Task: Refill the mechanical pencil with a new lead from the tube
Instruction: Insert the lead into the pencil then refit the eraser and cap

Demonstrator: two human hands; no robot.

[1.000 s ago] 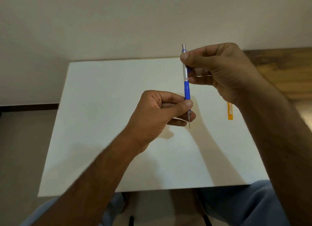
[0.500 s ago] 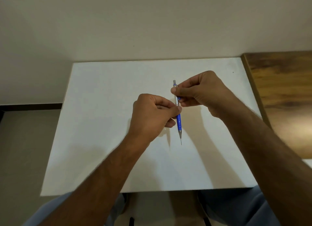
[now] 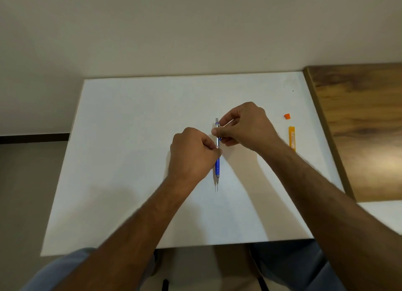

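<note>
Mechanical pencil (image 3: 217, 166), light, rigid, lead tip fragile: being pinched mid-barrel by left hand (image 3: 192, 153), near cap by right hand (image 3: 245, 126), above worktop (image 3: 130, 160) centre.

The print on the yellow lead tube (image 3: 292, 139) is too small to read.

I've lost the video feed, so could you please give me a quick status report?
Left hand and right hand both pinch the blue-and-silver mechanical pencil, tip toward the person. Yellow lead tube and small orange cap lie apart on the white table. Nothing obstructing.
</note>
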